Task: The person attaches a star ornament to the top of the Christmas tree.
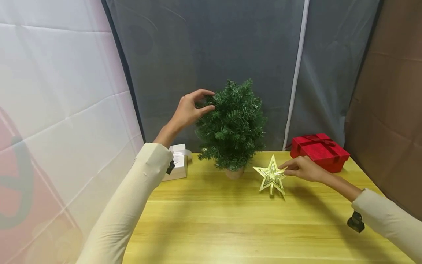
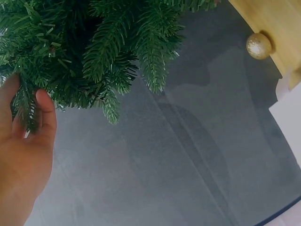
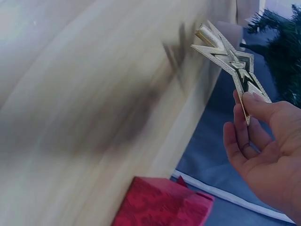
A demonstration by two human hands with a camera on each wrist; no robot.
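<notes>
A small green artificial Christmas tree [image 1: 232, 124] stands in a light-coloured pot [image 1: 234, 173] at the middle of the table's back. At its upper left is my left hand [image 1: 189, 108], thumb and fingers parted at the outer branches. The left wrist view has one branch tip [image 2: 26, 106] between that hand's thumb and fingers, with a gap around it. My right hand [image 1: 303, 168] pinches a gold star tree topper [image 1: 271, 174] by one side point, thumb on one face and fingers behind. The star's short tube [image 3: 207, 35] points down toward the table, right of the tree.
On the table [image 1: 211, 223], a red gift box [image 1: 319, 150] with a dark red bow sits back right. A white box [image 1: 178, 163] with a ribbon is back left, and a gold ball [image 2: 259, 45] is near it. Grey curtain [image 1: 204, 44] hangs close behind.
</notes>
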